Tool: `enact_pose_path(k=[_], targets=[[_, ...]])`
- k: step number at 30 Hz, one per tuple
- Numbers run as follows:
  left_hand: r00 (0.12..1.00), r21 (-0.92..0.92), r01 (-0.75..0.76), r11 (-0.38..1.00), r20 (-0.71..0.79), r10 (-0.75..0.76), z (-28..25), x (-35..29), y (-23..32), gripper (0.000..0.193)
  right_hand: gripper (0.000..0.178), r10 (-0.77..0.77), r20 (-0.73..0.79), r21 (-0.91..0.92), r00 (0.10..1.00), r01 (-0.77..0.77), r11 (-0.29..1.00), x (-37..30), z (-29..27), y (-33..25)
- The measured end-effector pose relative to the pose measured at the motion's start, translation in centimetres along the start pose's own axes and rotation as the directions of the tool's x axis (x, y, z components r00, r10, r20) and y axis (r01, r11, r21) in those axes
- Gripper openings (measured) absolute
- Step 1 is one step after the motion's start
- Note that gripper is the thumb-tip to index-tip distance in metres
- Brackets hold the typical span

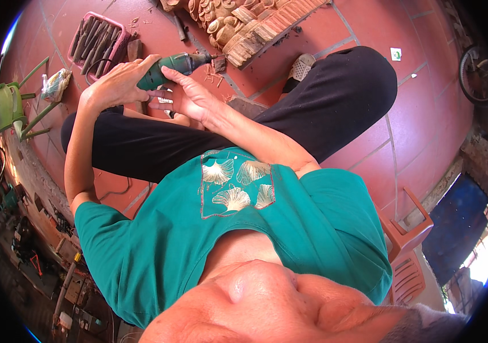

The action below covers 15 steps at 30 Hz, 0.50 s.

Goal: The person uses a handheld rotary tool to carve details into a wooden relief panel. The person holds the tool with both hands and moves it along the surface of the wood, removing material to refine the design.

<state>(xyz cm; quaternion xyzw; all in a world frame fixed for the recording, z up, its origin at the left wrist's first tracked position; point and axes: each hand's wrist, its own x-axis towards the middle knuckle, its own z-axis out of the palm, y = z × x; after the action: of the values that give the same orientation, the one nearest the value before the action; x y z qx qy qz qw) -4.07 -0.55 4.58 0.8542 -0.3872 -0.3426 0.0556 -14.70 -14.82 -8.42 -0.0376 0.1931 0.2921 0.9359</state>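
Floor (427, 114), red-tiled, beneath carving (243, 27), hands (117, 84) at green power tool (171, 66) (left wrapped, right half-spread).

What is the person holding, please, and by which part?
A green power tool, by its rear end, in the left hand; whether the right hand grips too is unclear.

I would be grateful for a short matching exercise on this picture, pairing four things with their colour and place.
Things
1. Power tool
2. Basket
3. Carving
4. Small square

Colour and place
A. Brown, at the upper edge of the picture
B. White with a green mark, on the floor at the right
C. Green, at the left hand
D. Pink, filled with dark sticks

Right pairs: 1-C, 2-D, 3-A, 4-B
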Motion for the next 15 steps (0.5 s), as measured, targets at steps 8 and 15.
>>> enact_pose_path(k=[8, 15], targets=[[1.0, 0.007, 0.002, 1.0, 0.009, -0.002, -0.3, -0.1, 0.1, 0.08, 0.034, -0.002, 0.005, 0.006, 1.0, 0.002, 1.0, -0.3, 0.3, 0.0], [1.0, 0.025, -0.005, 1.0, 0.021, 0.005, -0.5, 0.1, 0.6, 0.079, 0.037, -0.025, -0.013, 0.003, 1.0, 0.025, 1.0, -1.0, 0.6, 0.0]])
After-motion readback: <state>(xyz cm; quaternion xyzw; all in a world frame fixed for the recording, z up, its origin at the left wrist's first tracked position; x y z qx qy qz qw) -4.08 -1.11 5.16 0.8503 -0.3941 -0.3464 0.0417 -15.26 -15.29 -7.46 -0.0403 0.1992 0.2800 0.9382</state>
